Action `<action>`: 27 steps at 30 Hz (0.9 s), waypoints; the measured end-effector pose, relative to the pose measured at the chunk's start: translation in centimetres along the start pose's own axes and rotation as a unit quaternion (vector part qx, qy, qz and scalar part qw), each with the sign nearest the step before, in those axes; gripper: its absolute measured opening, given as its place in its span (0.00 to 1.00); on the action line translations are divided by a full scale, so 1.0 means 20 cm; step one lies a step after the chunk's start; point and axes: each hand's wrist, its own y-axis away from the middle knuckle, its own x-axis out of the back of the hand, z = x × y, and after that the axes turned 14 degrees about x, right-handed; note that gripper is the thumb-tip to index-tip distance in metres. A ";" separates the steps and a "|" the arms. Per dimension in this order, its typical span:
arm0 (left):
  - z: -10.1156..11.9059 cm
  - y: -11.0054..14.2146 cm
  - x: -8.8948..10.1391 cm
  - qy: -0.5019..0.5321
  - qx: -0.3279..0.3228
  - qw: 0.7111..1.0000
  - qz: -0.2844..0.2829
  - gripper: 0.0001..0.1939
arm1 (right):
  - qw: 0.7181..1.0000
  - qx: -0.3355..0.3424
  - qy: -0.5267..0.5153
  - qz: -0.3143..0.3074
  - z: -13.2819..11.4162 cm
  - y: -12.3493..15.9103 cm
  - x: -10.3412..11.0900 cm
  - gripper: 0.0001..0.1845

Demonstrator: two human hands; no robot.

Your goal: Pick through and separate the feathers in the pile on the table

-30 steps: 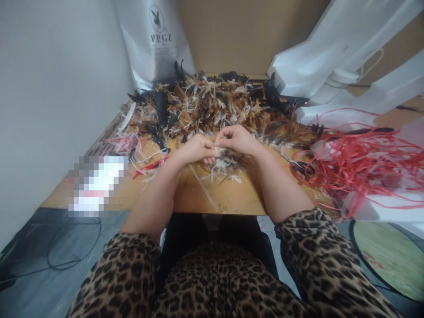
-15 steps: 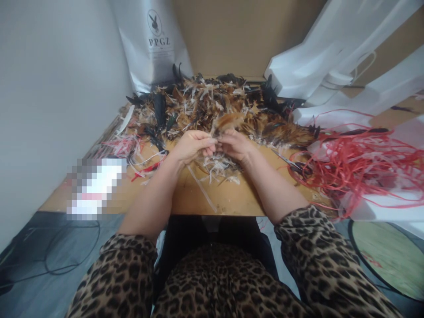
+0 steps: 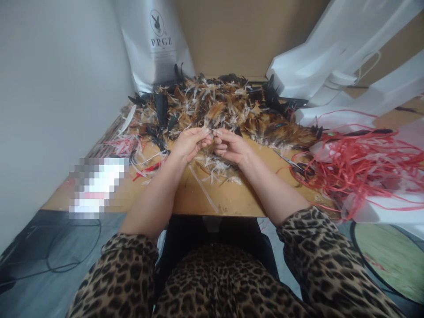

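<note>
My left hand [image 3: 194, 142] and my right hand [image 3: 229, 145] meet over the table's middle, thumb and forefinger of each pinched together. Between the fingertips stands a brown feather [image 3: 214, 114], its lower end held there and its tip pointing away from me. Its outline partly merges with the large pile of brown, black and white feathers [image 3: 188, 99] behind. Just below the hands lies a small heap of pale feather scraps [image 3: 217, 167] on the wooden table [image 3: 238, 198].
Scissors [image 3: 294, 165] lie to the right, beside a tangle of red ribbon [image 3: 367, 163]. A silver-white bag [image 3: 159, 53] stands at the back left. Red and white strips [image 3: 124, 145] lie on the left, near a blurred-out bright patch [image 3: 99, 185].
The brown feather has swung from leaning right to nearly upright. My right hand has turned and its fingertips have drawn up to a pinch beside my left fingertips.
</note>
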 end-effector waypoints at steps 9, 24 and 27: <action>0.02 -0.01 0.01 0.056 0.009 0.998 0.027 0.01 | 0.999 -0.017 -0.020 0.030 0.03 0.00 -0.02 0.09; 0.00 -0.03 0.01 0.104 0.024 0.993 0.046 0.06 | 0.996 -0.012 0.064 0.054 0.02 -0.01 -0.04 0.11; 0.00 -0.04 0.01 0.113 0.025 0.992 0.052 0.06 | 0.984 0.022 0.144 0.103 0.03 -0.01 -0.05 0.11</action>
